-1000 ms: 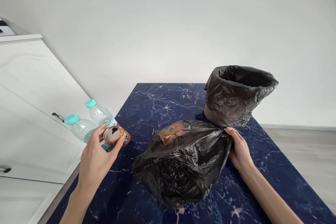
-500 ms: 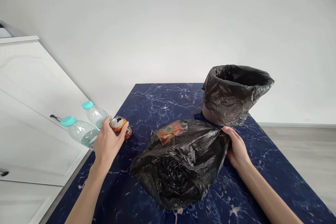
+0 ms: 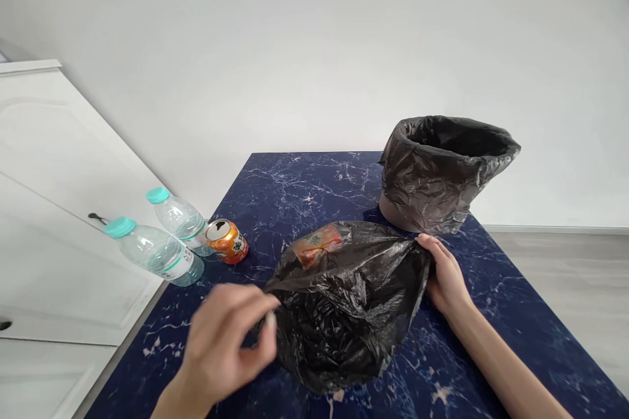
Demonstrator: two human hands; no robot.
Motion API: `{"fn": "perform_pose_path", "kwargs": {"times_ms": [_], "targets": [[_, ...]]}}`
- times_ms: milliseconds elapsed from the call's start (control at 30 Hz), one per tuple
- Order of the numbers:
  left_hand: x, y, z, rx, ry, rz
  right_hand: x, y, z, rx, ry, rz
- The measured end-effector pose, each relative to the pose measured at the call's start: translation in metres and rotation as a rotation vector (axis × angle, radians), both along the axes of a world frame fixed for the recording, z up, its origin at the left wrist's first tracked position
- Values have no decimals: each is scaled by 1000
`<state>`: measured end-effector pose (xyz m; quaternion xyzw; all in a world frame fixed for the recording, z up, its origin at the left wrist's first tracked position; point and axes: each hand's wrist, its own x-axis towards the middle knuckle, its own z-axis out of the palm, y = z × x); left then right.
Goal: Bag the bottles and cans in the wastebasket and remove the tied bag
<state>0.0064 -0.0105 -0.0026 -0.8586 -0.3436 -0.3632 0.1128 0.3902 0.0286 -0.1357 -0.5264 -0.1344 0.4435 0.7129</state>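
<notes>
A crumpled black plastic bag (image 3: 344, 314) lies on the table, its mouth facing me. An orange printed item (image 3: 318, 245) shows through its thin far side. My right hand (image 3: 446, 278) pinches the bag's right edge between thumb and fingers. At the bag's left edge is my left hand (image 3: 228, 337), slightly blurred, with curled fingers and the thumb and forefinger close together on the plastic. Beyond that hand stands an opened orange drink can (image 3: 227, 242). Two clear bottles with teal caps, a nearer bottle (image 3: 154, 252) and a farther bottle (image 3: 181, 219), stand left of the can.
A bin lined with a black bag (image 3: 437, 177) stands at the far right of the dark blue marbled table (image 3: 304, 186). A white cabinet (image 3: 59, 209) is at the left. Behind the table rises a pale wall (image 3: 314, 46).
My left hand has let go of the orange can, which stays standing by the bottles, and has come nearer and right to the bag's left edge. My right hand keeps its hold.
</notes>
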Motion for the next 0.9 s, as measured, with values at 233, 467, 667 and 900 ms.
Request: {"fn": "perform_pose_path", "kwargs": {"times_ms": [233, 467, 667, 900], "targets": [[33, -1, -44, -393, 445, -112, 1, 0, -1, 1, -11, 2], [49, 39, -54, -370, 429, -70, -1, 1, 1, 6, 10, 10], [64, 72, -46, -379, 399, 30, -3, 1, 3, 4, 39, 11], [60, 108, -54, -377, 452, 234, -5, 1, 3, 23, 26, -5]]}}
